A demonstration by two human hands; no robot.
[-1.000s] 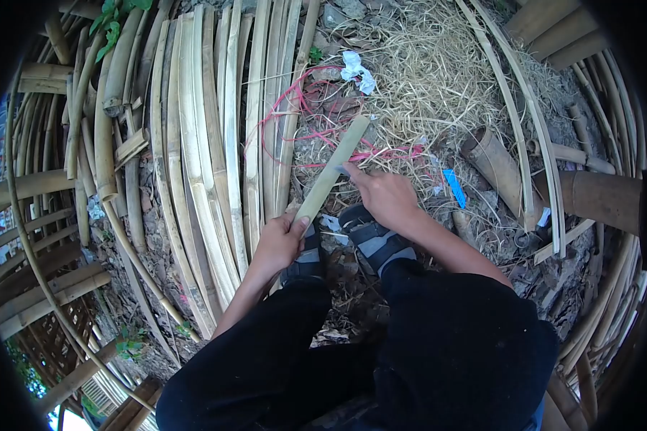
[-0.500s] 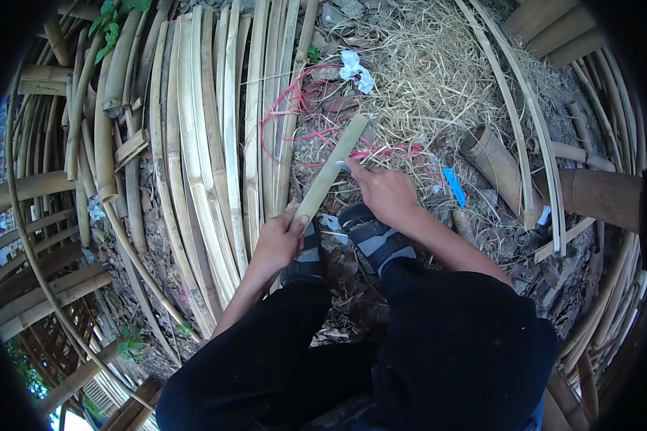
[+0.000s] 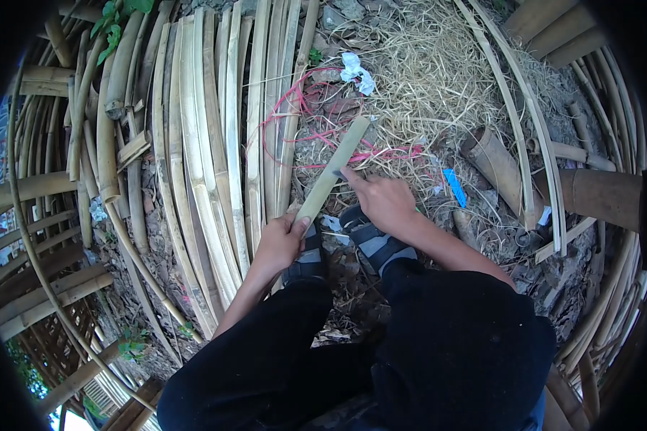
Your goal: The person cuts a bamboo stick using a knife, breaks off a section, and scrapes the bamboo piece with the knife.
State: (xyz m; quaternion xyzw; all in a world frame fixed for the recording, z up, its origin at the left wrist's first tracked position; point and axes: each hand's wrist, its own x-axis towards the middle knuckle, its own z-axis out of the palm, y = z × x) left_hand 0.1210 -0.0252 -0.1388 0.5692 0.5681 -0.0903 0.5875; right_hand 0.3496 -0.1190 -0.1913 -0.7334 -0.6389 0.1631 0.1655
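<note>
A flat, pale green bamboo strip (image 3: 336, 164) slants up and away from me above my sandals. My left hand (image 3: 280, 243) is closed round its near end, with the thumb on top. My right hand (image 3: 382, 201) is closed on a knife (image 3: 339, 174). Only a bit of the dark blade shows, lying against the middle of the strip; my fingers hide most of the handle. A speck of green shows beside the right palm. My index finger points along the blade towards the strip.
Long split bamboo slats (image 3: 194, 144) lie side by side at left. Pink twine (image 3: 295, 108), white crumpled paper (image 3: 356, 72) and straw-like shavings (image 3: 438, 79) lie ahead. At right are a blue scrap (image 3: 453, 188), a bamboo tube (image 3: 496, 169) and bent strips (image 3: 525, 122).
My right hand and the knife have slid slightly down the strip towards me, and the blade looks less shiny. The left hand keeps its hold on the near end.
</note>
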